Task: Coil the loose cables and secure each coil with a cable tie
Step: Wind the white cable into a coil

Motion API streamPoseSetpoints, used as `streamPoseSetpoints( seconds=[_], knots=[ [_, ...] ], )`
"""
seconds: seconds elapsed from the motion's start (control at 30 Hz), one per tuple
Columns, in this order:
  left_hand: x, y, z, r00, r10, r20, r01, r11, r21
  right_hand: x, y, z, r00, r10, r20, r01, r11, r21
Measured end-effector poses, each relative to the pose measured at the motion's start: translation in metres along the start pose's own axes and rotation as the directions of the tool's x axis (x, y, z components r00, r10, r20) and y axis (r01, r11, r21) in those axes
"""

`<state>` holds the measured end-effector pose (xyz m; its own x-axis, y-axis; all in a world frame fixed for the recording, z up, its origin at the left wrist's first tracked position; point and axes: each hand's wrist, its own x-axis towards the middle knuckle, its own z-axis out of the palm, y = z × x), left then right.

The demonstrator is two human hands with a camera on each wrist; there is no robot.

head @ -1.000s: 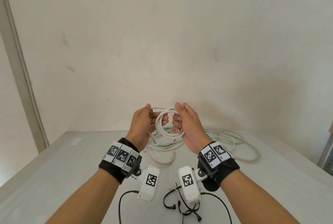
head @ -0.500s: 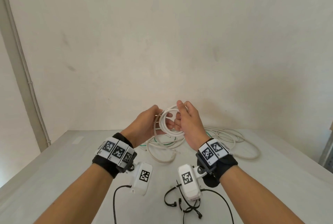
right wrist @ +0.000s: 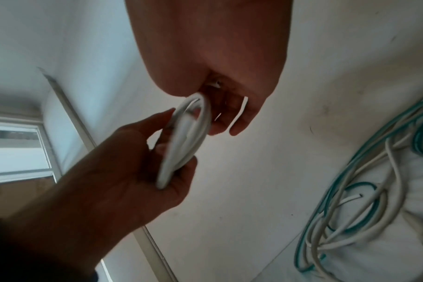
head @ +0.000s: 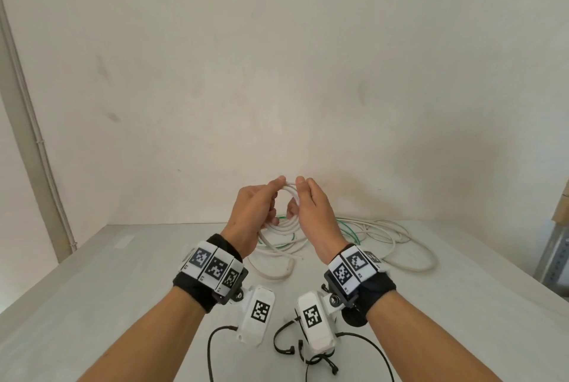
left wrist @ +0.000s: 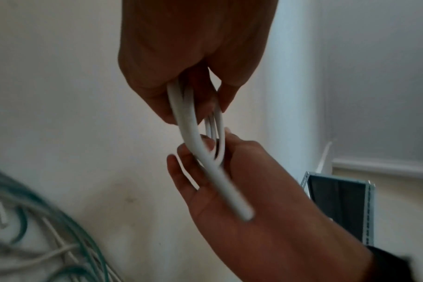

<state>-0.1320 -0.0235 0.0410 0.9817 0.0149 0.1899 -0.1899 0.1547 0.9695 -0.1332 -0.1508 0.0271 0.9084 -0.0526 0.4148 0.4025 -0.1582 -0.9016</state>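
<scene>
Both hands (head: 284, 206) around a small white cable coil (head: 289, 194)

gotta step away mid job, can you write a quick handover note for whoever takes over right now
Left hand: holds one side of the white cable coil, lifted above the table.
Right hand: grips the coil's other side.
Loose white and green cables lie tangled on the table behind the hands.
Done: one small coil formed, a cut end sticking out.
Left: no cable tie visible on it, so tie this coil, then coil and tie the remaining cables.
</scene>
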Motion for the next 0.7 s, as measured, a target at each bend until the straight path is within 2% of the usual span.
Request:
streamPoseSetpoints(
  seconds=[0.07, 0.27, 0.33, 0.4, 0.5, 0.57, 0.63, 0.7],
  knots=[
    [0.004, 0.003, -0.003, 0.998, 0.012, -0.061, -0.01, 1.0, 0.028, -0.001, 0.001, -0.002, 1.0, -0.012, 0.026, 0.012, 1.0, -0.024],
    [0.01, 0.008, -0.005, 0.993, 0.013, -0.114, -0.018, 0.999, -0.035, 0.006, -0.001, -0.003, 0.996, -0.089, 0.025, 0.09, 0.993, -0.08],
    [0.014, 0.007, -0.009, 0.99, 0.004, -0.14, -0.012, 0.999, -0.053, 0.007, -0.002, -0.007, 0.99, -0.085, 0.117, 0.109, 0.97, -0.217],
    [0.019, 0.0, -0.013, 0.987, 0.008, -0.163, -0.01, 1.0, -0.016, 0.006, -0.002, -0.014, 0.978, -0.056, 0.199, 0.133, 0.907, -0.399],
    [0.02, -0.011, -0.016, 0.981, 0.04, -0.189, -0.031, 0.998, 0.05, 0.005, -0.003, -0.023, 0.968, -0.011, 0.252, 0.149, 0.83, -0.537],
    [0.02, -0.014, -0.016, 0.975, 0.05, -0.217, -0.042, 0.998, 0.04, 0.005, -0.002, -0.026, 0.975, 0.051, 0.216, 0.068, 0.857, -0.511],
    [0.023, -0.014, -0.017, 0.961, 0.056, -0.27, -0.053, 0.998, 0.018, 0.004, -0.002, -0.025, 0.97, 0.198, 0.142, -0.139, 0.928, -0.344],
    [0.026, -0.012, -0.018, 0.945, 0.058, -0.321, -0.062, 0.998, -0.001, 0.0, -0.006, -0.024, 0.906, 0.388, 0.171, -0.359, 0.916, -0.177]
  ],
)
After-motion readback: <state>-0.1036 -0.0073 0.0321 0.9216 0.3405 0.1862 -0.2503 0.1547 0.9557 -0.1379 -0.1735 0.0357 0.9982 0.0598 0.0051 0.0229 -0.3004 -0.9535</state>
